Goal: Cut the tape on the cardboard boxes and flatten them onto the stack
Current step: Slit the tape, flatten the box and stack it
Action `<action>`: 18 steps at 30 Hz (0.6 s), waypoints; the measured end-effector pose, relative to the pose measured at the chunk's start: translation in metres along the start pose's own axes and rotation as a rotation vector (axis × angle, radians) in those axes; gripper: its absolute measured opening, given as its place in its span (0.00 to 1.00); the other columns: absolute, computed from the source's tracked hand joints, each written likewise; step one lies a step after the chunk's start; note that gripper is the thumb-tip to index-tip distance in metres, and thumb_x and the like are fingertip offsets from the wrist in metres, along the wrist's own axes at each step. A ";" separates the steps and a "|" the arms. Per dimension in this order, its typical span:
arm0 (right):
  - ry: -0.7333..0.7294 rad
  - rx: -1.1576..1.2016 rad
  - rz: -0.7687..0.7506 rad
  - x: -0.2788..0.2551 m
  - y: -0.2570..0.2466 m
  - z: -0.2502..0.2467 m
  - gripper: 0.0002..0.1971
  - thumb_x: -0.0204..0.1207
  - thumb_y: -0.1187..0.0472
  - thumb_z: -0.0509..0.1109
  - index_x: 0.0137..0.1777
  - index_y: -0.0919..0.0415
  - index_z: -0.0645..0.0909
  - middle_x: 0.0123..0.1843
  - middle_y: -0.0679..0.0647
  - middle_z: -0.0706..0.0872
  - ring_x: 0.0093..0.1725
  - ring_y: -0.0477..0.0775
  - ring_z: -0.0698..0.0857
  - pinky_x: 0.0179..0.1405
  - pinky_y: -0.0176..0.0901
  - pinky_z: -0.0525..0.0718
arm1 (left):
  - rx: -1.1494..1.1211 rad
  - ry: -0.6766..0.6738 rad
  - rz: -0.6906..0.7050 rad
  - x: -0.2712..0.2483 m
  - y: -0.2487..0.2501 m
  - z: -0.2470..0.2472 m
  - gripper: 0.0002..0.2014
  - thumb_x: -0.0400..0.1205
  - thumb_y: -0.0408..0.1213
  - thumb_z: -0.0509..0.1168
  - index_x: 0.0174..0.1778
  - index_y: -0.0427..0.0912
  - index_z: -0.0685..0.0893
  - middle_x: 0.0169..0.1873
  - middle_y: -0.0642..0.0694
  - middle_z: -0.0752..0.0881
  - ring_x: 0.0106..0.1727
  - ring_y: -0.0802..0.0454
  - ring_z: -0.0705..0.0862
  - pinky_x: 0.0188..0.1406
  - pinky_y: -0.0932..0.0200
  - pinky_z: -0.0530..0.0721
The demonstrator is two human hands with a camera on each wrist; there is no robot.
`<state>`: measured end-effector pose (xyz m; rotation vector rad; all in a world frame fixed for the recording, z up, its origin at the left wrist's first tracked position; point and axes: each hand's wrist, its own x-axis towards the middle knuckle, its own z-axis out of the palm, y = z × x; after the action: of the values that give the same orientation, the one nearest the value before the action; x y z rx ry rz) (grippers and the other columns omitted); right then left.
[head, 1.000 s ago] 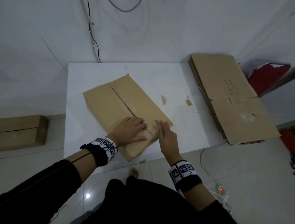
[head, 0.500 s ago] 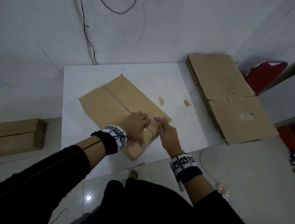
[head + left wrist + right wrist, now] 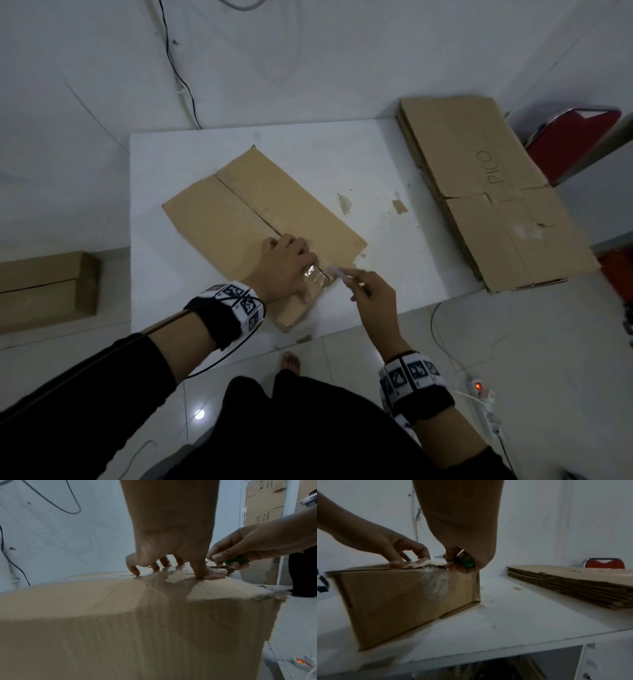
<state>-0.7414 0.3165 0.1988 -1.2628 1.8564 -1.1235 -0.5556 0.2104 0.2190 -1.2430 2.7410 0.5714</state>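
Left hand presses the box on the white table; right hand grips a cutter.

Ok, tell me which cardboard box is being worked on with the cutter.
The cardboard box on the white table, under both hands. The other intact box sits untouched on the floor to the left; the flattened stack lies right.

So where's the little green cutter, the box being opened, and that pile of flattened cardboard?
green cutter (image 3: 465, 562), right wrist view, on its green handle in the right hand (image 3: 467, 555).
cardboard box (image 3: 219, 219), head view, on its left top flap.
flattened stack (image 3: 469, 150), head view, on the top sheet's upper panel.
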 end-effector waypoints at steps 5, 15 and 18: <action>-0.002 0.051 0.067 -0.009 -0.008 0.012 0.03 0.79 0.56 0.74 0.45 0.54 0.85 0.39 0.42 0.88 0.38 0.47 0.83 0.40 0.49 0.87 | -0.030 0.036 -0.001 -0.004 0.001 0.000 0.33 0.63 0.62 0.75 0.62 0.54 0.80 0.60 0.50 0.73 0.68 0.46 0.65 0.62 0.48 0.57; -0.140 0.014 0.113 -0.014 -0.007 0.014 0.07 0.76 0.63 0.76 0.37 0.57 0.84 0.38 0.50 0.89 0.36 0.42 0.84 0.36 0.34 0.81 | -0.040 0.074 -0.001 -0.012 0.002 0.001 0.32 0.65 0.61 0.74 0.64 0.53 0.79 0.61 0.48 0.72 0.68 0.45 0.65 0.64 0.47 0.58; -0.175 -0.008 0.102 -0.024 -0.009 0.035 0.10 0.76 0.66 0.76 0.36 0.55 0.81 0.36 0.48 0.87 0.37 0.41 0.84 0.35 0.30 0.79 | -0.036 0.078 0.006 -0.010 0.003 -0.002 0.32 0.64 0.60 0.75 0.63 0.52 0.79 0.60 0.48 0.72 0.67 0.45 0.66 0.65 0.48 0.60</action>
<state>-0.7001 0.3268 0.1924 -1.2151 1.7748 -0.9223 -0.5515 0.2183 0.2242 -1.2918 2.8112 0.5883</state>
